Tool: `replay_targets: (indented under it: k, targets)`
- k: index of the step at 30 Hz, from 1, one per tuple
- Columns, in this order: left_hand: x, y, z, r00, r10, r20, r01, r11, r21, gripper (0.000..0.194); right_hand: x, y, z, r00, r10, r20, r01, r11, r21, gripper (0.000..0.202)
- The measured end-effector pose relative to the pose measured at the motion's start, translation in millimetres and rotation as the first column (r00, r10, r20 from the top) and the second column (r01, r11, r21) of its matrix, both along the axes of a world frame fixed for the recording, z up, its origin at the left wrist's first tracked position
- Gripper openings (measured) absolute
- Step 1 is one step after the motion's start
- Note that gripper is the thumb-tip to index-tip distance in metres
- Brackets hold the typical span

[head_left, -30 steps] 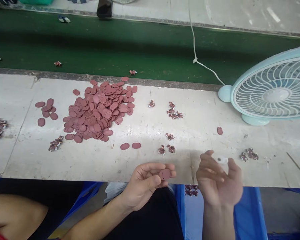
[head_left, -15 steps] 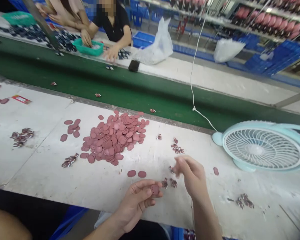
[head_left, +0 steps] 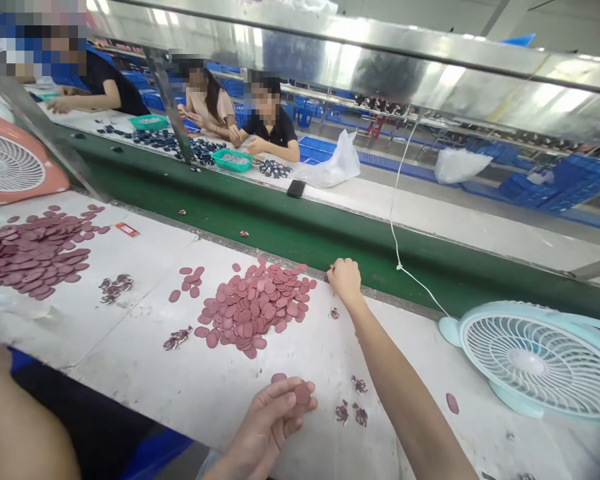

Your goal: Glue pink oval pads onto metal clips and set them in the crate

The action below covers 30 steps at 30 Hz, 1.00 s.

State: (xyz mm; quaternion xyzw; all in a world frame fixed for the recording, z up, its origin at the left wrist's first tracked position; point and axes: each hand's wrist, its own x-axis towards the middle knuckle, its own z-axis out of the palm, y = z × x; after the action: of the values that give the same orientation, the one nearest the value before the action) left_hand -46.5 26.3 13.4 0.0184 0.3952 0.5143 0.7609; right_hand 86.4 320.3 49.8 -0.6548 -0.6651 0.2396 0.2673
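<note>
My left hand (head_left: pixel 275 417) is closed, pinching a dusty-pink oval disc (head_left: pixel 301 394) between thumb and fingers above the near part of the white table. Another oval disc (head_left: pixel 279 377) lies just behind its fingers, partly hidden. My right arm is stretched forward, and my right hand (head_left: pixel 345 279) is curled at the table's far edge by the green belt (head_left: pixel 300 227); what its fingertips hold is too small to make out. To its left is a heap of pink oval discs (head_left: pixel 255 303). Small brown-and-silver clustered pieces (head_left: pixel 361 415) lie between my left hand and right forearm.
A light-blue fan (head_left: pixel 527 363) lies at the right, its white cord (head_left: pixel 397 227) hanging from above. More discs (head_left: pixel 40 250) and an orange fan (head_left: pixel 15 160) are on the left. Beyond the belt, several co-workers sit near green baskets (head_left: pixel 231 160). A metal beam (head_left: pixel 330 47) crosses overhead.
The view has tilted up and turned left. My right hand has moved from beside the small clusters out to the table's far edge. My left hand still holds an oval disc.
</note>
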Motion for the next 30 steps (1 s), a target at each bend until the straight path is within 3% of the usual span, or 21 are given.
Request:
replay_targets:
  k: [3,8,10,12,16,20,30]
  targets:
    - [1,4,-3.7,1.0,-0.01,0.01,0.009,0.999,0.037,0.021,19,-54,7.2,0.99,0.026,-0.137,-0.029,0.999,-0.023,0.024]
    - [6,10,-2.8,0.996,-0.082,-0.017,0.083,0.988,0.127,0.022,52,-209,6.5,0.918,0.095,-0.384,-0.152,0.981,-0.12,0.03]
    - [11,10,-0.3,0.989,-0.141,-0.049,0.148,0.975,0.164,0.023,62,-259,0.3,0.81,-0.033,-0.585,-0.109,0.972,-0.206,0.025]
    - [17,7,1.7,0.977,-0.196,-0.083,0.208,0.962,0.177,0.026,68,-290,-6.7,0.725,-0.159,-0.671,-0.055,0.956,-0.287,0.02]
    - [32,-2,0.6,0.958,-0.258,-0.126,0.276,0.948,0.158,0.029,73,-308,-12.9,0.683,-0.262,-0.682,0.002,0.934,-0.356,0.019]
    - [38,-9,-4.7,0.949,-0.271,-0.163,0.299,0.938,0.178,0.028,76,-308,-10.7,0.692,-0.263,-0.672,-0.012,0.927,-0.376,0.02]
    - [44,-17,-13.1,0.963,-0.204,-0.178,0.241,0.945,0.22,0.011,71,-312,-10.2,0.642,-0.269,-0.717,-0.067,0.913,-0.403,0.02]
